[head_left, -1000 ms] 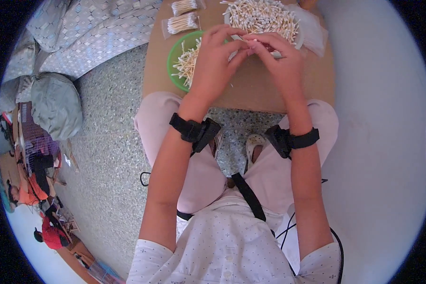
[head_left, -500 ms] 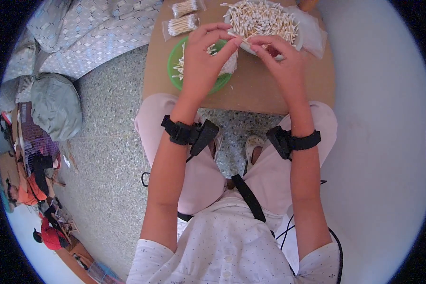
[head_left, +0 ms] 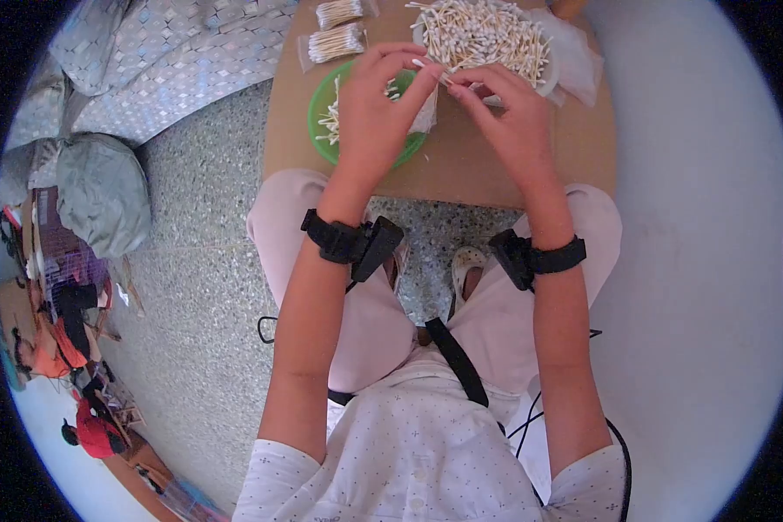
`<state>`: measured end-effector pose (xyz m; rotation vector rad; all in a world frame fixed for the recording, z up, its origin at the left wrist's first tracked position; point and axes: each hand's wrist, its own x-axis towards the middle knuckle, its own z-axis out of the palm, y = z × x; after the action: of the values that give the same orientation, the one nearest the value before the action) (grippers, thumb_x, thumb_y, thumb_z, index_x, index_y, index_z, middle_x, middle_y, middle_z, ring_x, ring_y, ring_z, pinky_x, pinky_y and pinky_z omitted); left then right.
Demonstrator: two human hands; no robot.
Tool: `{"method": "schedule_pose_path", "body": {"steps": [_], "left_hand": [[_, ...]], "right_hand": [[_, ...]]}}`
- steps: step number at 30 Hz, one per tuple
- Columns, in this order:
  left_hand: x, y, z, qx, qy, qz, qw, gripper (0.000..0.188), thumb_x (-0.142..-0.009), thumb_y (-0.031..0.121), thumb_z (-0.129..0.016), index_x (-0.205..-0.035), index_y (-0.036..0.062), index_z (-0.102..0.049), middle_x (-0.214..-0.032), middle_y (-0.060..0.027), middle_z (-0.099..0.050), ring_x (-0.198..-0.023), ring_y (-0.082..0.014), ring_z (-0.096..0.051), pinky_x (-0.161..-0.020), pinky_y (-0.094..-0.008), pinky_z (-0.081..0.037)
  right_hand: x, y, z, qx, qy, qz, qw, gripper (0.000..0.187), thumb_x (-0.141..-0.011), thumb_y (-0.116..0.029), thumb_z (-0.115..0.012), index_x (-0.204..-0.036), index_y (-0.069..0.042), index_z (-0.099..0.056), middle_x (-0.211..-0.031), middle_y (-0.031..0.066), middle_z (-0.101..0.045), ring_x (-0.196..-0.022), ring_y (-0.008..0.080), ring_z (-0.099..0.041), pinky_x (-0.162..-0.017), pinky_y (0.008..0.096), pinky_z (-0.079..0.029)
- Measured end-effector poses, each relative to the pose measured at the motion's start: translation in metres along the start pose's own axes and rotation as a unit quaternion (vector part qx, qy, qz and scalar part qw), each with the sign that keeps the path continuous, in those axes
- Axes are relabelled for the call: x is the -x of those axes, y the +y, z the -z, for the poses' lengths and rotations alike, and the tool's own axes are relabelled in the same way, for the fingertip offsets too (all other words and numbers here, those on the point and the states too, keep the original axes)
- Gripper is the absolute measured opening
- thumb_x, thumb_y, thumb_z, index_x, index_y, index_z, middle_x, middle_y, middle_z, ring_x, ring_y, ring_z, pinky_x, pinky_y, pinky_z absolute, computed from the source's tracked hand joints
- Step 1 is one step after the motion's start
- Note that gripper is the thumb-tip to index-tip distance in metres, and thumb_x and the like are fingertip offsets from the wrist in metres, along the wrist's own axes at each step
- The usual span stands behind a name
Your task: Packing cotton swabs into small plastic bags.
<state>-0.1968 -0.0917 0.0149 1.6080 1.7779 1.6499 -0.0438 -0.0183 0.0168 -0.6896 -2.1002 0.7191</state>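
Over the cardboard table top, my left hand (head_left: 381, 109) is closed in a pinch, thumb against fingers, with a white-tipped cotton swab (head_left: 420, 63) showing between them. My right hand (head_left: 515, 117) meets it, its thumb and forefinger pinched at the lower end of what looks like the same swab or a few together; the exact number is too small to tell. Behind the right hand a white bowl (head_left: 552, 80) is heaped with loose cotton swabs (head_left: 487, 39). Beneath my left hand stands a green bowl (head_left: 320, 146) with some swabs (head_left: 329, 122) in it, partly hidden.
Two clear packets of swabs (head_left: 336, 42) lie at the table's far left. A clear plastic bag (head_left: 578, 65) lies beside the white bowl. A pale wall (head_left: 696, 217) runs along the right. People (head_left: 96, 431) sit farther off at left.
My right hand has shifted slightly left and nearer my left hand. The swab between the fingers now shows more plainly. Bowls and packets stay put.
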Motion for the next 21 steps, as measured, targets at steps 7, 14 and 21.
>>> {"method": "schedule_pose_path", "body": {"steps": [7, 14, 21], "left_hand": [[-0.0012, 0.0010, 0.0023, -0.058, 0.034, -0.066, 0.996, 0.014, -0.074, 0.019, -0.072, -0.085, 0.0098, -0.069, -0.110, -0.0067, -0.059, -0.106, -0.0261, -0.050, -0.093, -0.0367, -0.037], [-0.0026, 0.0040, 0.0047, -0.062, 0.025, -0.057, 0.996, 0.013, -0.073, 0.017, -0.071, -0.085, 0.0136, -0.070, -0.115, -0.0048, -0.056, -0.111, -0.0256, -0.046, -0.098, -0.0375, -0.033], [-0.0036, 0.0065, 0.0050, -0.012, -0.041, -0.073, 0.996, 0.024, -0.073, 0.015, -0.069, -0.097, 0.0143, -0.067, -0.117, -0.0058, -0.056, -0.112, -0.0263, -0.046, -0.099, -0.0378, -0.032]], "right_hand": [[0.0013, -0.0099, 0.0000, -0.232, 0.037, -0.177, 0.956, 0.016, -0.084, -0.015, -0.066, -0.093, -0.002, -0.066, -0.086, 0.0031, -0.067, -0.065, 0.0101, -0.060, -0.064, 0.0234, -0.048], [-0.0017, -0.0038, 0.0006, -0.309, 0.032, -0.160, 0.937, 0.019, -0.084, -0.015, -0.066, -0.097, 0.000, -0.065, -0.088, 0.0043, -0.067, -0.072, 0.0102, -0.061, -0.065, 0.0229, -0.049], [0.0010, -0.0026, -0.0015, -0.410, 0.054, -0.189, 0.891, 0.020, -0.087, -0.011, -0.062, -0.102, 0.001, -0.063, -0.093, 0.0074, -0.066, -0.077, 0.0127, -0.063, -0.068, 0.0228, -0.051]]}}
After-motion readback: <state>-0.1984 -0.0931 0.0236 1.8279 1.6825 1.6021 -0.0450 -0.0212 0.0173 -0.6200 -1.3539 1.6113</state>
